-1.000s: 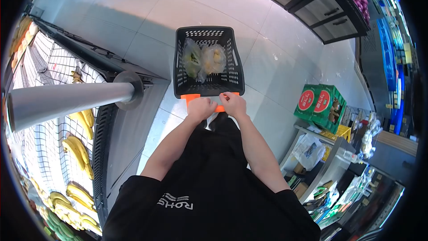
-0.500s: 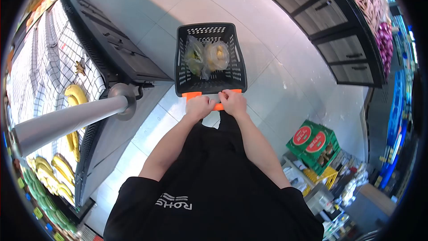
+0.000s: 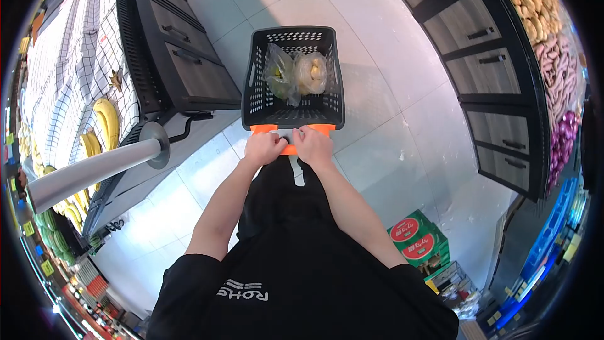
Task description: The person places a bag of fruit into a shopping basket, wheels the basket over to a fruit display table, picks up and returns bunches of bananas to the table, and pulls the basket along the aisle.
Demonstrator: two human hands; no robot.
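A black perforated basket [image 3: 249, 97] is in front of me over the tiled floor, and its orange handle [image 3: 289, 150] lies on the side towards my body. My left hand [image 3: 265, 147] is closed round the left part of this handle. On its right part, my right hand [image 3: 313, 147] is wrapped too, close beside the other hand. Inside the basket are two clear plastic bags: one with green produce [image 3: 278, 74] at the left, one with yellowish round produce [image 3: 311, 74] at the right.
Bananas [image 3: 107, 123] lie on a checked cloth at the left, near a roll of plastic bags [image 3: 94, 175] on a stand. Dark drawer cabinets [image 3: 497, 82] with produce on top line the right. Green boxes [image 3: 418, 239] stand at the lower right.
The surroundings have shifted as I move: the right cabinets show more, and the green boxes sit lower in view. Both hands keep hold of the basket handle.
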